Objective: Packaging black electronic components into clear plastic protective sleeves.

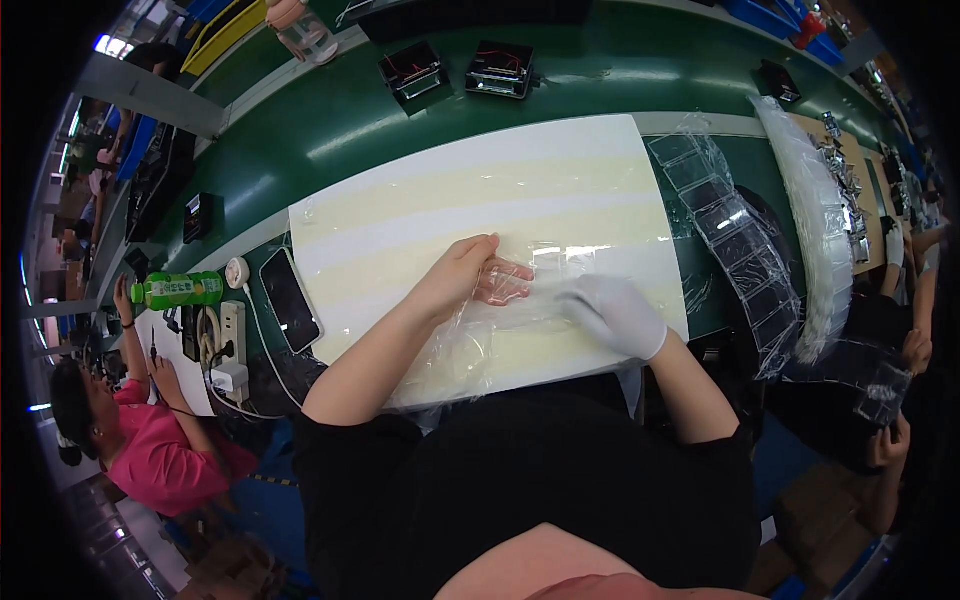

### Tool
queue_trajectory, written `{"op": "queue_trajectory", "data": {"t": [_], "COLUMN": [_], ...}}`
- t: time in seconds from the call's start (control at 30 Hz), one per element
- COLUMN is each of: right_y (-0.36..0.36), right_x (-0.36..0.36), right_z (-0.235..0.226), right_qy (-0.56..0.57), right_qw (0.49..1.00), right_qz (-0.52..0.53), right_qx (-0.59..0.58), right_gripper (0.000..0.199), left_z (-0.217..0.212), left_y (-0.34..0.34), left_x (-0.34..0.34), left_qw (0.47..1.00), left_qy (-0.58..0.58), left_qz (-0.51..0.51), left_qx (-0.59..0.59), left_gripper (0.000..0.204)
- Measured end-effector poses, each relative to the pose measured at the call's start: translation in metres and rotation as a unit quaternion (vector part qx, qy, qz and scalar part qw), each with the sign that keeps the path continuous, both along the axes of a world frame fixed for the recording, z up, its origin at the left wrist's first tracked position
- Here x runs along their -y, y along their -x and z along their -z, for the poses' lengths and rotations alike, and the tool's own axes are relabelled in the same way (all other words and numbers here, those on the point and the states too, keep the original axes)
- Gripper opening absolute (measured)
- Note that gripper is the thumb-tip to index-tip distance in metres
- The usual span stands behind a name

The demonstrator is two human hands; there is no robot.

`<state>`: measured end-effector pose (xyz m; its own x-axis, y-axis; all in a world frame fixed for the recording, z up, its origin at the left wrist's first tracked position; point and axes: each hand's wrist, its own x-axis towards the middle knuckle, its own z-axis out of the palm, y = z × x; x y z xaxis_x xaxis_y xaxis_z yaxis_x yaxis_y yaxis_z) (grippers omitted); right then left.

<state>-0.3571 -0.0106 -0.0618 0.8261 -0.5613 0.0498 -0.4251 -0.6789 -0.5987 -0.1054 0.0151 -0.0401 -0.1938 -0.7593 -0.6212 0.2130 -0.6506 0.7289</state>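
My left hand (470, 272), bare, is over the middle of a white board (390, 215). Its fingers are curled, with clear plastic film (470, 345) between thumb and fingers; the film trails down toward the board's near edge. Square clear pieces (565, 260) lie just right of those fingertips. Wearing a white glove, my right hand (618, 318) hovers low over the board beside the film. Motion smears its fingers, so whether it grips anything does not show.
On the right hang a strip of clear square pockets (735, 225) and a thick bundle of clear film (815, 230). A phone (290, 300), power strip (232, 335) and green bottle (178, 290) stand left. Black boxes (500, 70) sit at the back. Co-workers flank me.
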Motion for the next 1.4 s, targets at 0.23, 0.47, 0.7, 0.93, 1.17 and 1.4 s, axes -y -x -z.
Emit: {"op": "queue_trajectory", "data": {"t": [0.23,0.47,0.7,0.93,1.17,1.4], "right_y": [-0.026,-0.032,-0.008,0.0,-0.004,-0.017], "right_x": [-0.003,0.0,0.023,0.046,0.053,0.056], "right_z": [-0.027,-0.029,-0.009,-0.061,-0.074,-0.062], "right_qy": [0.056,0.082,0.097,-0.205,-0.261,-0.171], "right_qw": [0.991,0.985,0.985,0.807,0.804,0.839], "right_qz": [0.05,0.044,0.117,0.481,0.417,0.279], "right_qx": [-0.111,-0.145,0.077,0.274,0.334,0.435], "right_gripper": [0.052,0.053,0.035,0.017,0.011,0.014], "left_z": [-0.001,0.003,0.0,-0.017,0.02,0.057], "left_y": [0.001,-0.006,-0.008,-0.032,-0.15,-0.229], "left_x": [-0.001,-0.015,-0.013,-0.01,0.096,0.117], "left_qw": [0.982,0.937,0.902,0.908,0.44,0.32], "left_qy": [0.028,0.188,0.195,0.222,0.388,0.316], "left_qz": [0.178,0.248,0.274,0.275,-0.007,0.07], "left_qx": [0.061,0.157,0.27,0.226,0.81,0.89], "left_gripper": [0.02,0.038,0.045,0.046,0.053,0.04]}}
